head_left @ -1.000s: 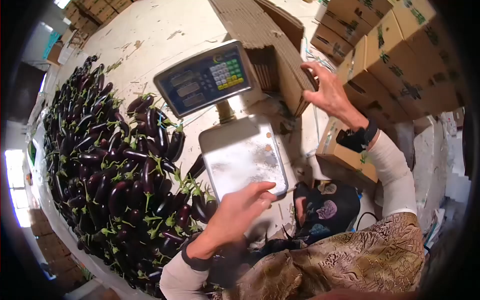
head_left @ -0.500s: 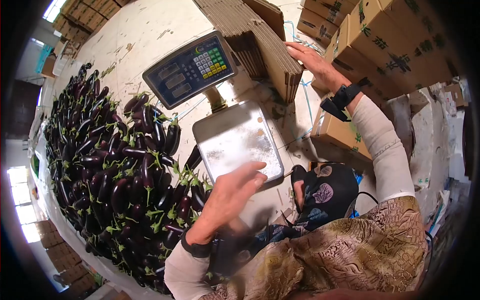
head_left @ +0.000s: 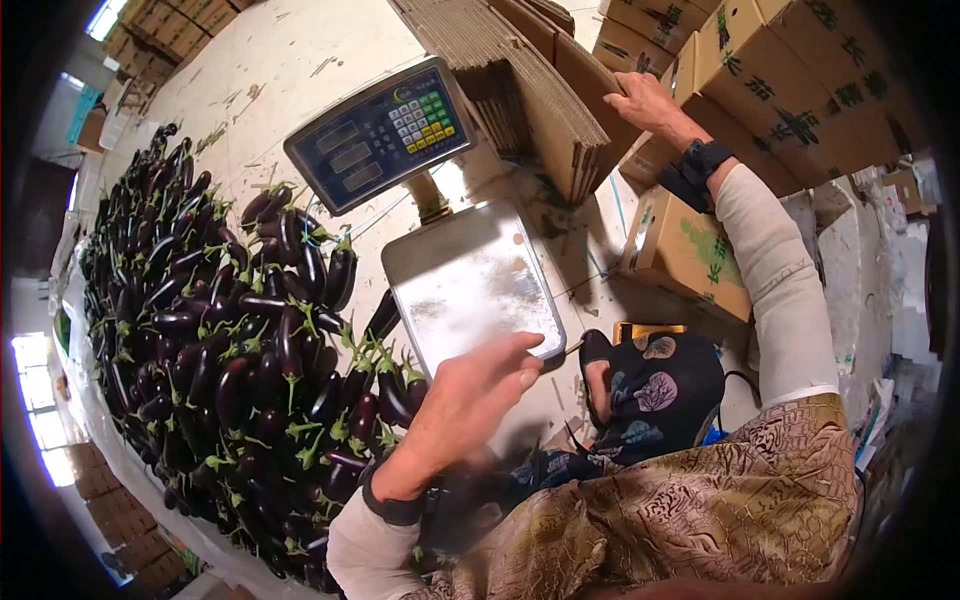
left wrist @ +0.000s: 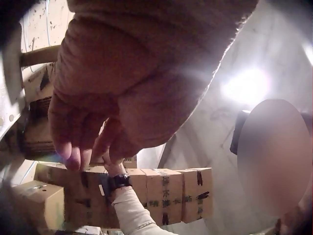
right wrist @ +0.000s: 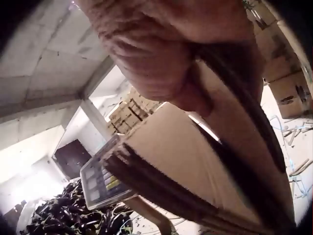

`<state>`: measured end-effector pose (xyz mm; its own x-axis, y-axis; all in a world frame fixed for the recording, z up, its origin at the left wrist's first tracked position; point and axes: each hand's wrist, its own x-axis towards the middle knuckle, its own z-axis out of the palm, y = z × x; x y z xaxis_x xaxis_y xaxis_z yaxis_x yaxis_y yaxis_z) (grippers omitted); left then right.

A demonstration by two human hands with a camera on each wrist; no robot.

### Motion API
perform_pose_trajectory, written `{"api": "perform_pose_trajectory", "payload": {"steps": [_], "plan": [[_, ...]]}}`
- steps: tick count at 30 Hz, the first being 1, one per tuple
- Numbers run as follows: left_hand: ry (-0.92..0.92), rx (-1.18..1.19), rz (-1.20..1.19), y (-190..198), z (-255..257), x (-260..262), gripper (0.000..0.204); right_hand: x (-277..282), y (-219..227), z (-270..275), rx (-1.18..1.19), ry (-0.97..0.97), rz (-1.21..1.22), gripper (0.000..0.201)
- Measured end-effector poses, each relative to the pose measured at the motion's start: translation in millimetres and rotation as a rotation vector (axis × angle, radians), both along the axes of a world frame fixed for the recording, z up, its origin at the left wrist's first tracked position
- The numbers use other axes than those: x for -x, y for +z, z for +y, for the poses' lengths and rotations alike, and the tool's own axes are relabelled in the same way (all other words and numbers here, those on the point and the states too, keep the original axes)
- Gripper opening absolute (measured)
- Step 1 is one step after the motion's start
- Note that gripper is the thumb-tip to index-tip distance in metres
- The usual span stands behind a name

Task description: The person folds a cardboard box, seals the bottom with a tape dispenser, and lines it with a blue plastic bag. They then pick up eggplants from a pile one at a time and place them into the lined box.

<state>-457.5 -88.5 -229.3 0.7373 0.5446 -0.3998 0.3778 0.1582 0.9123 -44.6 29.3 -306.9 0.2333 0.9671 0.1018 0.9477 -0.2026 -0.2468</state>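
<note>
My right hand [head_left: 655,108] pinches the near edge of a flattened cardboard box [head_left: 590,85]. In the right wrist view the thumb lies on one face of this cardboard [right wrist: 232,110] and the fingers go behind it. A gap separates it from the stack of flattened boxes [head_left: 480,45] beside it. My left hand [head_left: 470,400] hangs loosely, fingers relaxed, over the near edge of the scale's metal platform [head_left: 460,290]. Nothing is in it; the left wrist view shows its palm side [left wrist: 122,73]. The scale's display and keypad [head_left: 380,135] face up behind the platform.
A large heap of eggplants [head_left: 240,370] spreads over the floor on the left. Printed cartons [head_left: 790,100] stand stacked at the right, with a single carton [head_left: 690,250] before them. Blue twine lies on the floor between. A shoe [head_left: 597,350] is close to the scale's right corner.
My right hand came down to the stack's right side and took hold of a flattened box, pulling it away to the right. The left hand has stayed near the platform's edge.
</note>
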Motion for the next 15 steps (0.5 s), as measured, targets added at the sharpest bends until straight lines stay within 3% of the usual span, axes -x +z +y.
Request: {"api": "perform_pose_trajectory", "payload": {"steps": [4, 7, 9, 11, 12, 15], "plan": [[-0.065, 0.028, 0.007, 4, -4, -4, 0.036, 5, 21, -28, 0.2, 0.031, 0.132, 0.035], [-0.113, 0.043, -0.031, 8, -20, -2, 0.036, 25, 43, -87, 0.382, 0.093, 0.365, 0.043], [-0.149, -0.073, -0.066, 14, -36, 0, 0.036, 38, 51, -130, 0.231, 0.232, 0.428, 0.045], [-0.218, 0.012, -0.005, 34, -54, 5, 0.036, 37, 34, -157, 0.342, 0.166, 0.3, 0.052], [-0.225, -0.017, -0.034, 36, -64, 8, 0.036, 47, 36, -175, 0.165, 0.237, 0.2, 0.048], [-0.221, -0.146, -0.065, 39, -96, 14, 0.037, 58, 46, -227, 0.062, 0.204, 0.216, 0.046]]}}
